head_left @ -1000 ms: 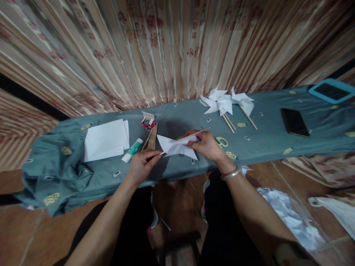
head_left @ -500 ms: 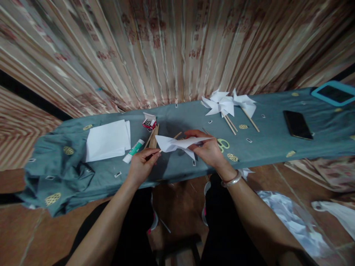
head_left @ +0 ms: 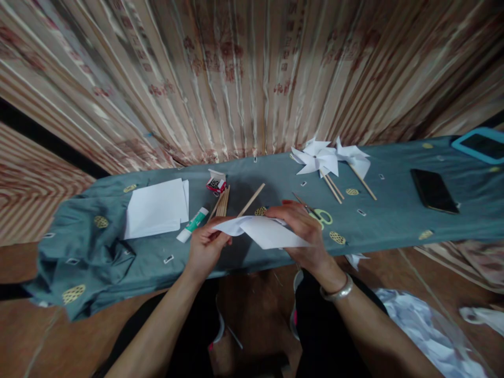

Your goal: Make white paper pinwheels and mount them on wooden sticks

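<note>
White folded paper pinwheel (head_left: 264,231) now lies flatter and lower than a moment ago, pinched between both hands (head_left: 207,245) (head_left: 305,228) above the cloth-covered worktop (head_left: 394,220); its wooden stick (head_left: 251,200) pokes out behind.

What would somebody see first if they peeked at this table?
Probably the two hands in the middle: the left hand and right hand hold a folded white paper piece on a wooden stick above the near edge of the grey-blue cloth. Next, the finished white pinwheels lying at the back right, by the striped curtain.
</note>
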`<action>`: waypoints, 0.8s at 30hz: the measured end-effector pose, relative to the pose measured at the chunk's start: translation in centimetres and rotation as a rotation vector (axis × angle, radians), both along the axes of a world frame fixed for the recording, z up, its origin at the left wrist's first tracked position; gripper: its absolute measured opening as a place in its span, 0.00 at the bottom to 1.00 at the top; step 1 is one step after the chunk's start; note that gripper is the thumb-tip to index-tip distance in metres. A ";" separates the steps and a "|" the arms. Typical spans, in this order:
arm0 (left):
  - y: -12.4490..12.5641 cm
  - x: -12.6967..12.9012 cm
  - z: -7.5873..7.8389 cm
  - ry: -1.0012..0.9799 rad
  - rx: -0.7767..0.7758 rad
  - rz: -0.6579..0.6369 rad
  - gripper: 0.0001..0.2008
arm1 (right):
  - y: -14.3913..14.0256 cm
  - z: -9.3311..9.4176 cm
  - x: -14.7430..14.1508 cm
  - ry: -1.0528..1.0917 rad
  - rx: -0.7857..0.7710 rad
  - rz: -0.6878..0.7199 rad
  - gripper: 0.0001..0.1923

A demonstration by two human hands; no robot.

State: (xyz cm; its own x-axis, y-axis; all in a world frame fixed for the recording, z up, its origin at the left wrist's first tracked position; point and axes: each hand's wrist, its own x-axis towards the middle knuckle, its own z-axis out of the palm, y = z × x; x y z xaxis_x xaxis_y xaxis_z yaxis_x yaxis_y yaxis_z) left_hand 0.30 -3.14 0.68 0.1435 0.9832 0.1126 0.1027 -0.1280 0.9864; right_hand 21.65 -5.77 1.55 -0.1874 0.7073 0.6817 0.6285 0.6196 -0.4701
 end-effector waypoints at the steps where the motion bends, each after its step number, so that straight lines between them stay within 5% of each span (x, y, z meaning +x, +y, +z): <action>1: -0.1 0.0 0.1 -0.002 0.017 -0.011 0.07 | -0.1 0.1 0.0 -0.011 0.005 -0.004 0.08; 11: -0.2 -0.2 0.8 0.183 0.129 -0.060 0.16 | -0.1 0.7 0.7 -0.007 0.019 -0.041 0.09; 24: -0.2 -0.5 -0.1 0.147 0.140 -0.071 0.10 | -0.1 1.1 1.2 0.052 0.010 -0.082 0.07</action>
